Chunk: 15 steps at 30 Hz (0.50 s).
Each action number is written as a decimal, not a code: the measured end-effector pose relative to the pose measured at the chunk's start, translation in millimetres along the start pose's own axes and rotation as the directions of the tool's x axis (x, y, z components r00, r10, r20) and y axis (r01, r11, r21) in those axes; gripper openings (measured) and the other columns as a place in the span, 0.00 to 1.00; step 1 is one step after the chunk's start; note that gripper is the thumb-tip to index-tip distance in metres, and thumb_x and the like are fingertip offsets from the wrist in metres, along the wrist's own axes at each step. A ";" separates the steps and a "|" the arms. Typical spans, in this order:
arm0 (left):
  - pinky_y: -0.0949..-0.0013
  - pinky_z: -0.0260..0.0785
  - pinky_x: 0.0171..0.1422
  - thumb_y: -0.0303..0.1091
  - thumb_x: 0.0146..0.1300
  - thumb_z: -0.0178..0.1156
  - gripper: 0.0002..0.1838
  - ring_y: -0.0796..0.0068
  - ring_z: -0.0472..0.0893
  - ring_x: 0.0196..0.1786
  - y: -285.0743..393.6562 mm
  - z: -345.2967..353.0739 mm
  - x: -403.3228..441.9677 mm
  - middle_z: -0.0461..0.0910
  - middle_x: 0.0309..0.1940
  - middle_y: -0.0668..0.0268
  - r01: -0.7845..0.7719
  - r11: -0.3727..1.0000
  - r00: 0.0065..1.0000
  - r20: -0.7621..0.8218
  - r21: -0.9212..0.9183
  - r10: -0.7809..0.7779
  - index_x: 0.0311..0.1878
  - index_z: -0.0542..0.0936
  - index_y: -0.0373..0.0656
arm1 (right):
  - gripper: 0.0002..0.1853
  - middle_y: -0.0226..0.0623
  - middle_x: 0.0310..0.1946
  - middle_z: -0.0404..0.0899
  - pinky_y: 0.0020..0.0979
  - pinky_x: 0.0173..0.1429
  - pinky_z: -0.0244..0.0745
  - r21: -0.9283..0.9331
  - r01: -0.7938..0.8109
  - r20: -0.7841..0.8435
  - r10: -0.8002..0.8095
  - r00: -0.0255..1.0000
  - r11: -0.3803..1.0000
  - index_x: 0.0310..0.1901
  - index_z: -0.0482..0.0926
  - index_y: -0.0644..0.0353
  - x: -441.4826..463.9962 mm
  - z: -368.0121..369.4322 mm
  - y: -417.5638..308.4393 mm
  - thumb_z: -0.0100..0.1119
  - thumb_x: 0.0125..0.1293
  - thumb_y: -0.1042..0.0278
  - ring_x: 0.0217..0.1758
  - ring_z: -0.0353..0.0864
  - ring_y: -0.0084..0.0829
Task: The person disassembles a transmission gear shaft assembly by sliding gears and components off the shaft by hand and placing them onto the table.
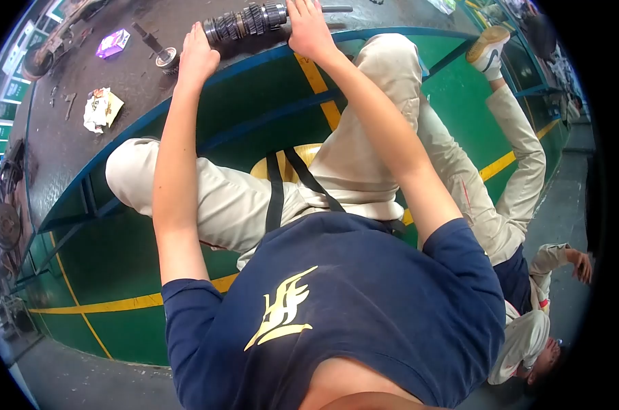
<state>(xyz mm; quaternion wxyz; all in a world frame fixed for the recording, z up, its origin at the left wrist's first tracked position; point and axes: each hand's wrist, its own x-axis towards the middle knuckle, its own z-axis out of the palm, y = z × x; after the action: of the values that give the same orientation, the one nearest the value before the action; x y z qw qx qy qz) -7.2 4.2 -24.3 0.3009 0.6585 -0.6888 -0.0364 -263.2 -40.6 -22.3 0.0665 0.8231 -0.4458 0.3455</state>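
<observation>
A gear shaft (pixel 248 23) with several dark toothed gears lies lengthwise near the bench's edge, its thin bare end pointing right. My right hand (pixel 311 33) is closed over the shaft just right of the gears, fingertips cut off by the top of the view. At the other end, my left hand (pixel 199 58) has its fingers together against the last gear, thumb toward me. Left of that hand, a smaller shaft (pixel 147 38) and a round bearing-like part (pixel 167 59) rest on the bench.
The dark workbench (pixel 57 143) has a blue metal edge. On it are a purple box (pixel 113 44), a crumpled paper wrapper (pixel 102 111) and metal parts at the far left. A person in pale trousers (pixel 521 150) sits close on my right. My knees are by the bench edge.
</observation>
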 end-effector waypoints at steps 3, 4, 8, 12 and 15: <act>0.59 0.52 0.77 0.24 0.54 0.51 0.37 0.50 0.59 0.74 -1.5 -1.7 -8.4 0.59 0.72 0.48 -0.045 0.992 0.999 -0.014 0.120 0.047 0.71 0.60 0.32 | 0.34 0.65 0.64 0.64 0.47 0.77 0.49 -0.052 0.041 -0.052 -0.043 0.998 0.998 0.62 0.66 0.76 -3.6 -4.9 -5.1 0.54 0.47 0.79 0.71 0.58 0.58; 0.59 0.52 0.77 0.24 0.53 0.51 0.36 0.50 0.58 0.75 -1.2 -4.3 -11.3 0.59 0.72 0.48 -0.066 0.974 0.997 -0.021 0.219 0.073 0.70 0.62 0.33 | 0.32 0.64 0.62 0.67 0.47 0.75 0.52 -0.081 0.069 -0.099 -0.077 0.992 0.994 0.60 0.68 0.75 -3.9 -6.5 -5.6 0.54 0.47 0.79 0.69 0.61 0.58; 0.59 0.53 0.77 0.23 0.50 0.52 0.35 0.52 0.59 0.74 -2.3 -17.8 -11.7 0.60 0.72 0.50 -0.092 0.979 0.995 0.049 0.180 0.084 0.67 0.67 0.33 | 0.25 0.46 0.63 0.70 0.48 0.74 0.54 -0.317 0.084 -0.143 -0.135 0.980 0.945 0.56 0.76 0.64 -12.2 17.3 9.5 0.58 0.52 0.76 0.69 0.64 0.51; 0.60 0.54 0.77 0.24 0.50 0.51 0.34 0.53 0.60 0.74 3.0 -26.5 -14.5 0.61 0.71 0.49 -0.097 0.965 0.994 0.075 0.244 0.081 0.67 0.67 0.32 | 0.23 0.50 0.61 0.72 0.46 0.76 0.54 -0.152 0.042 -0.191 -0.071 0.979 0.987 0.54 0.76 0.67 -13.8 16.0 6.5 0.56 0.53 0.76 0.68 0.67 0.49; 0.61 0.55 0.76 0.25 0.51 0.51 0.36 0.53 0.61 0.73 12.6 -35.1 -6.6 0.61 0.71 0.47 -0.059 0.986 0.997 -0.034 0.159 0.065 0.68 0.64 0.31 | 0.21 0.49 0.54 0.78 0.45 0.73 0.60 -0.104 -0.008 -0.218 -0.015 0.976 0.995 0.50 0.78 0.66 -7.3 0.5 -3.8 0.55 0.53 0.75 0.63 0.72 0.48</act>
<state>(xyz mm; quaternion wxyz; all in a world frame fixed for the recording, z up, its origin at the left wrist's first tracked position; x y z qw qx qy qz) -2.5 24.1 7.6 0.2623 0.6592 -0.7036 0.0407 -262.6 -33.6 -26.6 0.1585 0.7762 -0.4518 0.4102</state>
